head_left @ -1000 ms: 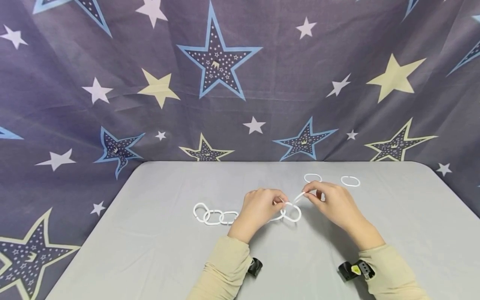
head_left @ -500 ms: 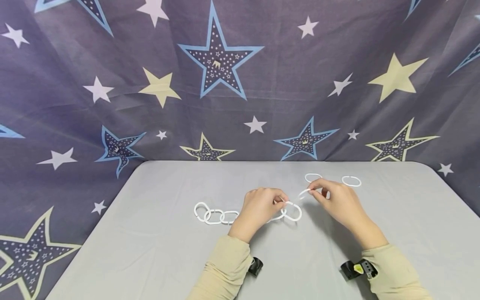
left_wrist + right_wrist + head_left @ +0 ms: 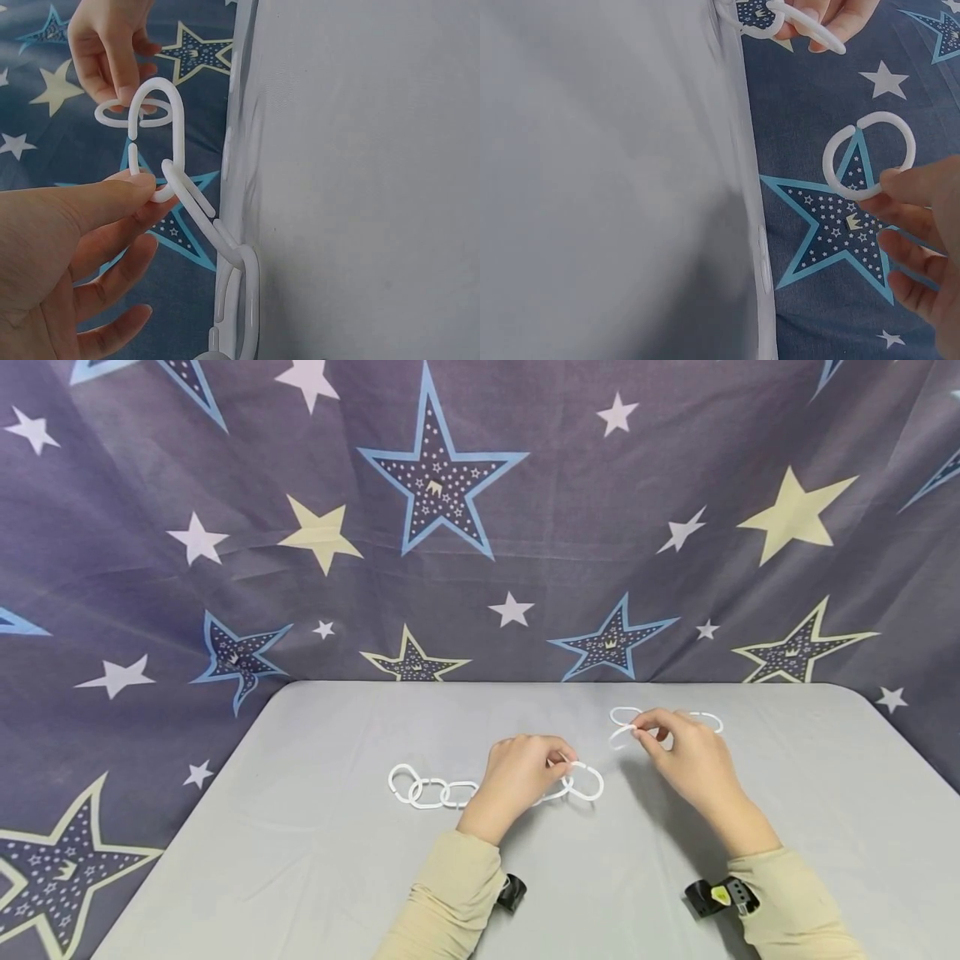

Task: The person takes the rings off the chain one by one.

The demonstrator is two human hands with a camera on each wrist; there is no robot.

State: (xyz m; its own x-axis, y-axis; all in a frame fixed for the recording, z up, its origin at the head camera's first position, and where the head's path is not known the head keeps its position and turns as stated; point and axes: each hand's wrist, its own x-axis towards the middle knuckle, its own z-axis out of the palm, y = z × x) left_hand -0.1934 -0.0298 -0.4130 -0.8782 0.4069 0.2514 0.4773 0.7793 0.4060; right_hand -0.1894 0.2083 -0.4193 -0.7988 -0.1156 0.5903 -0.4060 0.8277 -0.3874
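Note:
My left hand point(image 3: 519, 783) pinches the end link point(image 3: 178, 120) of a white plastic chain between thumb and forefinger. That link has a small gap in its side, seen in the left wrist view. The rest of the chain point(image 3: 428, 807) trails left on the table, partly hidden behind the hand. My right hand point(image 3: 693, 764) holds a separate white link point(image 3: 829, 165) up in the air by its lower edge, thumb against fingers. Its gap faces upward in the right wrist view. The two held links stand apart.
Behind the right hand, a loose white link point(image 3: 612, 718) lies on the grey table point(image 3: 315, 877). Another loose link point(image 3: 720, 724) lies farther right, partly covered by that hand. A star-patterned cloth point(image 3: 480, 585) hangs at the table's far edge.
My right hand has drawn the separate link away from the chain's end, to the right and farther back. The left hand keeps its grip on the chain almost unmoved.

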